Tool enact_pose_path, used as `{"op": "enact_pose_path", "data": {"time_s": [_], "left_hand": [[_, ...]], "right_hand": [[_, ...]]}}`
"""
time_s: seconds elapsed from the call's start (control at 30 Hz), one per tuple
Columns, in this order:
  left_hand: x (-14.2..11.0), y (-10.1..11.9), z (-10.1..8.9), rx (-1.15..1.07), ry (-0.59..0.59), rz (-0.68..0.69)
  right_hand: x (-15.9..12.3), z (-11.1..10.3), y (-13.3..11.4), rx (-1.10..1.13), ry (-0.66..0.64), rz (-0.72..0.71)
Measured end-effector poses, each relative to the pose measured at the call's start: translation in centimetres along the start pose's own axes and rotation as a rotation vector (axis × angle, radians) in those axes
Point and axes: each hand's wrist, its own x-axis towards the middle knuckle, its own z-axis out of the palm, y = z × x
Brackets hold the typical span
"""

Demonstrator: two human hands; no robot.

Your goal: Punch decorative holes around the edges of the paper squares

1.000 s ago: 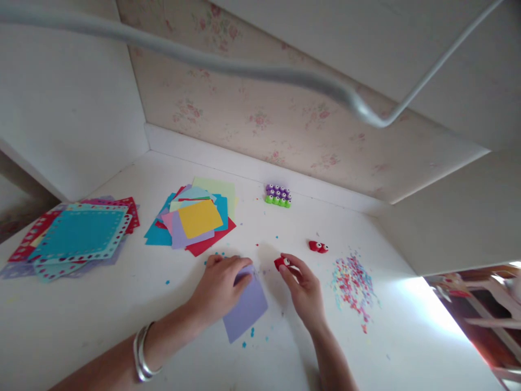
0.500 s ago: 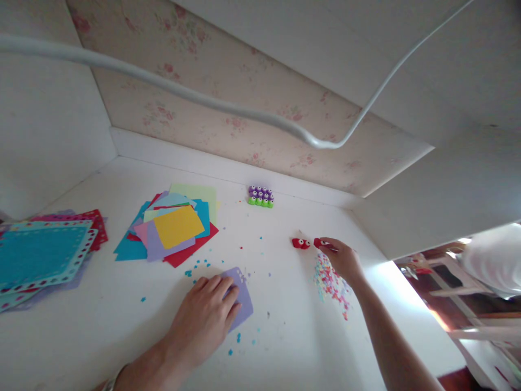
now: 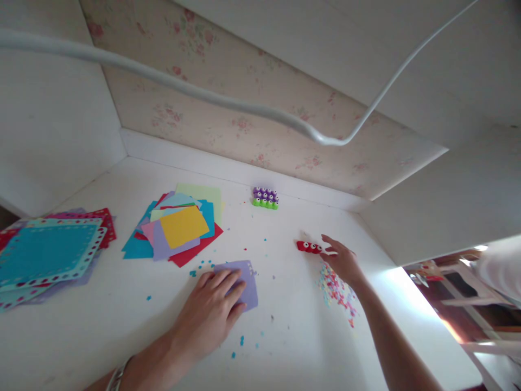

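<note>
1. Stack of hole-bordered paper sheets [image 3: 44, 252] at the far left of the white worktop [image 3: 293, 353]; a blue sheet tops it, over a pale blue one with a dotted edge, with red and purple sheets poking out beneath.
2. Silver-coloured bracelet [image 3: 117, 376] on the left wrist, at the bottom edge of the view.
3. Loose pile of coloured paper [image 3: 185, 227], a yellow sheet uppermost, with purple, blue, red, pink and pale green ones fanned under it.
4. Left hand [image 3: 217, 298] lying palm down, fingers extended and only slightly parted, on a purple paper sheet [image 3: 251, 297]. The sheet rests on the worktop, with pale spots at its far right corner too small to make out. Blue paper bits [image 3: 233, 355] lie near it.
5. Purple and green eyed figures [image 3: 265, 199] set close together in rows near the back wall, green nearest.
6. Three red eyed figures [image 3: 309, 247] side by side in a short row, right of the purple sheet and well apart from it.
7. Right hand [image 3: 338, 262] with thumb and forefinger spread wide, at the row's right end; whether a fingertip touches the last figure, I cannot tell.
8. Multicoloured confetti heap [image 3: 337, 290] just below that hand, partly under the forearm.
</note>
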Motion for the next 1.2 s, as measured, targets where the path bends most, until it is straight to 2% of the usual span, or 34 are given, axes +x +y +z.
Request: {"op": "enact_pose_path", "data": {"time_s": [0.13,0.23,0.33,0.47,0.6,0.73,0.9,1.03,1.2], "left_hand": [[-0.1,0.0,0.0,0.013,-0.012,-0.015],[-0.1,-0.1,0.0,0.031,-0.001,-0.033],[0.1,-0.5,0.0,0.075,0.025,-0.079],[0.6,-1.6,-0.4,0.143,0.026,-0.166],[1.2,-2.5,-0.8,0.101,-0.004,-0.235],[1.4,-3.0,-1.1,0.017,-0.012,-0.325],[1.5,-3.2,-1.1,-0.053,0.019,-0.327],[1.5,-3.2,-1.0,-0.063,0.051,-0.319],[1.6,-3.3,-0.8,-0.071,0.063,-0.307]], "right_hand": [[0.3,-0.5,-3.0,-0.035,0.120,-0.005],[1.3,0.4,-6.6,-0.025,0.115,-0.059],[3.3,2.5,-10.4,0.009,0.001,-0.127],[5.5,5.5,-14.4,0.065,-0.215,-0.197],[4.2,7.4,-16.9,0.151,-0.452,-0.276],[0.2,7.9,-17.8,0.239,-0.519,-0.283],[-3.8,7.6,-17.8,0.544,-0.624,-0.174],[-5.1,7.6,-17.4,0.687,-0.704,-0.124],[-5.5,8.7,-16.8,0.827,-0.675,-0.028]]}}
